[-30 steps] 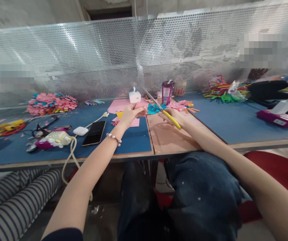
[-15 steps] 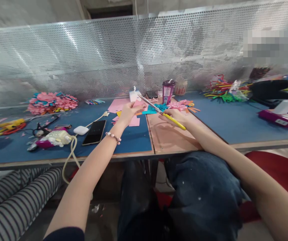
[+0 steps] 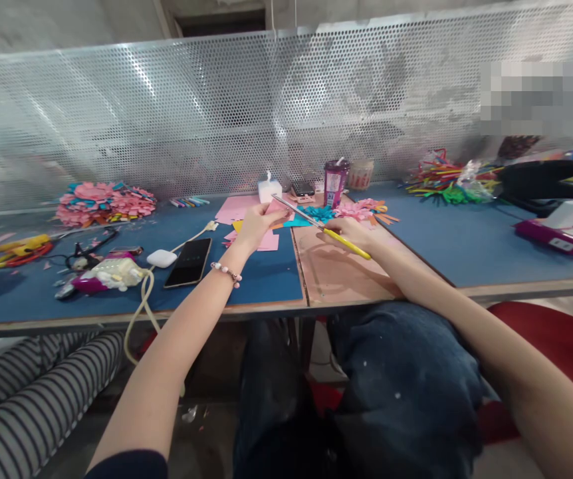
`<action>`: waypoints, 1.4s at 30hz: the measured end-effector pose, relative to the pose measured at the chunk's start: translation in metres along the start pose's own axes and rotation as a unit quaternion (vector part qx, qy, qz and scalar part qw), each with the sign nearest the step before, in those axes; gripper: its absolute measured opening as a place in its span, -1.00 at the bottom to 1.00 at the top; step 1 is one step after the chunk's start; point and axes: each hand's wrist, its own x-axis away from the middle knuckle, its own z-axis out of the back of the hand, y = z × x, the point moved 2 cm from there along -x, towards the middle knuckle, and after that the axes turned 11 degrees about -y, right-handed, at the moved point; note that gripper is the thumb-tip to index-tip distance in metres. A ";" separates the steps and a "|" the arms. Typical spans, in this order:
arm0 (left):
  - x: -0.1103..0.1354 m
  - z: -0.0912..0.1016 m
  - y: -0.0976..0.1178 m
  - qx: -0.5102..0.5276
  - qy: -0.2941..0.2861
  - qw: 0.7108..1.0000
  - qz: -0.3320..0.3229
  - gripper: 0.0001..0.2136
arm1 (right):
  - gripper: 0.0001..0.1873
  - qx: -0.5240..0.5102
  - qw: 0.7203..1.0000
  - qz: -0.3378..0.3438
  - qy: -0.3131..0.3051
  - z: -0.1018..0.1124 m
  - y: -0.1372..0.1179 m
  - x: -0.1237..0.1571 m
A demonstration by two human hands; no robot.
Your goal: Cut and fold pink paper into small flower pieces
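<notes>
My right hand [image 3: 349, 231] is closed on a pair of tweezers or scissors-like tool with yellow handles, the scissors [image 3: 346, 243], whose metal blades point up and left. Between the fingers of my left hand [image 3: 261, 225] is a small piece of pink paper [image 3: 283, 205], partly hidden by the fingers and the blades. The blade tips lie at the pink paper. Beneath and behind my left hand are pink sheets [image 3: 229, 209] and smaller pink pieces [image 3: 267, 242]. Blue paper strips [image 3: 320, 213] and pink paper strips [image 3: 355, 209] lie just beyond my right hand.
A purple cup [image 3: 334, 183] and a white tissue box [image 3: 268, 191] stand near the perforated metal screen [image 3: 227, 113]. To the left lie a phone [image 3: 188, 263], a white case [image 3: 161, 258] and a pink paper pile [image 3: 104, 203]. A purple-based dispenser [image 3: 560, 236] is at right.
The scissor blades have tilted slightly lower, and their tips have shifted a little at the pink paper. Both hands stay in nearly the same place.
</notes>
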 end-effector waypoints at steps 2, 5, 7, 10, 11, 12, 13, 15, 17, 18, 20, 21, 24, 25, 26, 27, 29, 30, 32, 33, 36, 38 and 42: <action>0.000 0.000 -0.001 0.005 -0.003 1.000 -0.002 -0.90 | -0.62 -0.006 1.000 -0.001 -0.002 0.000 0.000 0.000; 0.000 0.000 -0.001 0.010 -0.004 1.000 -0.010 -0.91 | -0.63 -0.012 1.000 -0.001 -0.002 0.000 -0.001 0.001; 0.000 0.000 0.000 0.012 -0.006 1.000 -0.012 -0.90 | -0.62 -0.019 1.000 0.001 -0.002 0.000 -0.001 0.002; 0.001 -0.001 0.001 0.015 -0.006 1.000 -0.001 -0.89 | -0.59 -0.037 0.999 0.004 -0.007 -0.001 0.000 0.002; 0.001 -0.001 0.001 0.016 -0.006 1.000 0.002 -0.88 | -0.58 -0.042 0.999 0.005 -0.009 -0.001 0.001 0.002; 0.001 -0.001 0.001 0.017 -0.006 1.000 0.003 -0.88 | -0.57 -0.046 0.999 0.007 -0.010 -0.001 0.002 0.001; 0.001 -0.001 0.001 0.018 -0.006 1.000 0.004 -0.88 | -0.55 -0.047 0.999 0.009 -0.011 -0.001 0.003 0.001; 0.001 -0.001 0.000 0.018 -0.006 1.000 0.004 -0.89 | -0.54 -0.046 0.999 0.013 -0.012 -0.001 0.005 0.000; 0.000 0.000 -0.001 0.017 -0.005 1.000 0.005 -0.89 | -0.54 -0.048 0.999 0.011 -0.015 -0.001 0.005 0.000; 0.000 0.000 -0.001 0.018 -0.006 1.000 0.004 -0.89 | -0.55 -0.049 0.999 0.009 -0.017 -0.001 0.004 0.000; -0.001 0.001 -0.002 0.021 -0.011 1.000 0.001 -0.88 | -0.54 -0.050 0.999 0.006 -0.021 0.000 0.003 0.001; -0.001 0.001 -0.002 0.021 -0.013 1.000 0.000 -0.87 | -0.54 -0.048 0.999 0.005 -0.022 0.000 0.002 0.002; -0.001 0.001 -0.003 0.019 -0.012 1.000 0.002 -0.87 | -0.53 -0.038 0.999 0.006 -0.026 0.000 0.002 0.003; -0.001 0.001 -0.003 0.018 -0.011 1.000 0.002 -0.87 | -0.53 -0.034 0.999 0.007 -0.027 0.000 0.002 0.003; -0.001 0.001 -0.002 0.017 -0.010 1.000 0.002 -0.87 | -0.54 -0.030 0.999 0.008 -0.027 0.000 0.003 0.002; -0.001 0.001 -0.002 0.018 -0.010 1.000 0.002 -0.88 | -0.55 -0.026 0.999 0.010 -0.026 -0.001 0.004 0.002; 0.000 0.000 -0.002 0.020 -0.009 1.000 0.004 -0.88 | -0.57 -0.019 1.000 0.012 -0.020 -0.001 0.006 0.000; 0.000 0.000 -0.003 0.021 -0.008 1.000 0.004 -0.88 | -0.59 -0.017 1.000 0.012 -0.016 -0.002 0.007 -0.001; 0.000 0.000 -0.003 0.023 -0.008 1.000 0.005 -0.89 | -0.62 -0.013 1.000 0.012 -0.013 -0.002 0.009 -0.002; 0.000 0.000 -0.003 0.024 -0.007 1.000 0.004 -0.89 | -0.63 -0.012 1.000 0.012 -0.013 -0.003 0.009 -0.003; 0.000 0.000 -0.003 0.023 -0.007 1.000 0.001 -0.88 | -0.64 -0.013 1.000 0.014 -0.012 -0.003 0.010 -0.003; 0.000 -0.001 -0.002 0.020 -0.006 1.000 0.003 -0.87 | -0.64 -0.016 1.000 0.008 -0.010 -0.003 0.010 -0.003; 0.001 -0.002 -0.002 0.019 -0.001 1.000 0.010 -0.86 | -0.67 -0.017 1.000 0.005 -0.008 -0.004 0.013 -0.003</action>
